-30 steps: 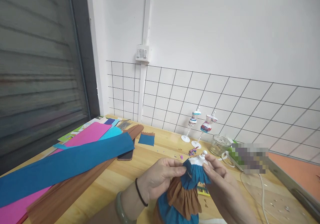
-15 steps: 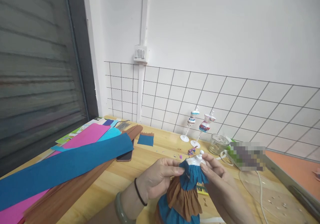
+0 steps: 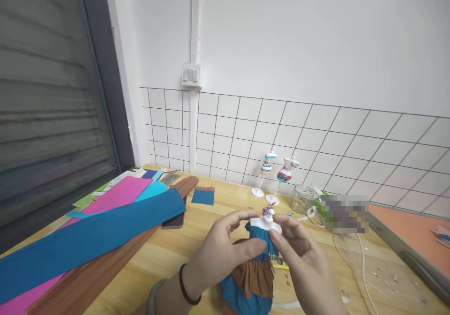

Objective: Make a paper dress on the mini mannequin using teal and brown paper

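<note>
In front of me stands a small white doll dress form (image 3: 262,223) wearing a tiered dress of blue and brown crepe paper (image 3: 253,277). My left hand (image 3: 228,242) is closed around the left side of the bodice, its thumb pressing the blue pleats at the front. On the other side my right hand (image 3: 298,244) pinches the top edge of the bodice near the white shoulder, fingers behind and thumb in front. The backs of both fingers' grips are hidden behind the form.
Long strips of blue (image 3: 105,240), pink and brown crepe paper lie at the left, over a phone (image 3: 173,219). Two small decorated dress forms (image 3: 288,168) stand near the wall grid. A glass jar (image 3: 305,198), a white cable (image 3: 362,263) and an orange tray (image 3: 404,228) are at the right.
My left hand has moved from pinching the loose blue edge to wrapping the bodice's side. The blue paper now lies closer against the form, which has turned and shifted slightly left.
</note>
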The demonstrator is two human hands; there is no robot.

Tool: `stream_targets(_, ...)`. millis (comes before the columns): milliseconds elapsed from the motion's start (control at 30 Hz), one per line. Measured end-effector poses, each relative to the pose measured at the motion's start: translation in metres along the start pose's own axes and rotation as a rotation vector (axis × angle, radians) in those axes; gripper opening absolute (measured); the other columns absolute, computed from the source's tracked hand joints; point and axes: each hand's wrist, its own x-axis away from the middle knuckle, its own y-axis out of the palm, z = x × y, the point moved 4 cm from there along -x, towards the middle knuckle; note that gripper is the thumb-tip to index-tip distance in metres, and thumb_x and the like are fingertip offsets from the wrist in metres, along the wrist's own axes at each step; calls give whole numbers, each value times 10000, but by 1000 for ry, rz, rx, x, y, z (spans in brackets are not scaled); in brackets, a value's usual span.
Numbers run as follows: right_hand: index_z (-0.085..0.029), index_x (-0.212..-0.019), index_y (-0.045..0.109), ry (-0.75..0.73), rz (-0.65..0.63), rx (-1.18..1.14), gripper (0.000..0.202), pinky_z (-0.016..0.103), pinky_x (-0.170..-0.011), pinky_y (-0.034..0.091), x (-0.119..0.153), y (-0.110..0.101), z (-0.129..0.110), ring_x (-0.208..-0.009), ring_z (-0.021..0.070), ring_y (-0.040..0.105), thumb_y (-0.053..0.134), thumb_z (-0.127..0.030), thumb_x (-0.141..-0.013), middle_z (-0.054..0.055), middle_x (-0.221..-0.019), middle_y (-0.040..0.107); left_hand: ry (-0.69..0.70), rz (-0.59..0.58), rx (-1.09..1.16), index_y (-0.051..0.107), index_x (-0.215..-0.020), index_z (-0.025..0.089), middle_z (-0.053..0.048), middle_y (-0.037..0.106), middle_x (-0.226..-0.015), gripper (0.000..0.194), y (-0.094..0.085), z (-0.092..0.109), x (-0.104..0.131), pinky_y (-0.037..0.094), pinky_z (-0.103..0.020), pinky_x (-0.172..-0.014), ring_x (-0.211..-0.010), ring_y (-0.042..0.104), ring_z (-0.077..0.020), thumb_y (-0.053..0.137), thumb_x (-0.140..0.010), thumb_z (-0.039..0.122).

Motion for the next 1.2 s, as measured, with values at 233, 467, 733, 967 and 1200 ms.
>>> stream_targets(233,-267,-997,623,-82,61,79,344,264,-783,541,8,8,-6,-1013,239,621,697,-464,-725,69,-1054,684,21,68,-233,636,-1115,190,-58,654,-1172,438,-2,9,3,418,-350,-1003,-1130,566,-237,732,-691,242)
stream_targets(467,-328,-1163,552,-178,-72,199,427,269,-943,475,6,2,1,-1214,210,505,701,-359,-764,30,-1291,581,102,-12,-407,606,-1198,262,-20,612,-1248,564,-13,9,-1,394,-332,-1032,-1178,529,-227,773,-668,361)
stream_targets(733,-297,-1196,535,-258,-129,322,464,353,-988,454,2,-2,0,-1266,254,449,702,-321,-763,59,-1320,555,129,-48,-478,592,-1224,264,-38,620,-1234,585,-13,15,1,400,-349,-1021,-1179,527,-248,764,-674,369)
stream_targets(967,-309,-1264,490,-268,-165,429,515,382,-1023,419,4,0,-4,-1279,264,435,676,-329,-783,48,-1352,523,116,-77,-490,567,-1252,268,-37,605,-1259,600,-16,19,0,396,-339,-1020,-1176,531,-243,751,-690,370)
stream_targets(1200,-370,-1354,375,-162,-305,349,635,398,-1066,347,5,-3,-9,-1318,241,375,675,-345,-796,21,-1435,430,66,-83,-418,568,-1250,267,-35,585,-1291,594,-18,16,-1,371,-372,-1049,-1214,504,-257,756,-687,310)
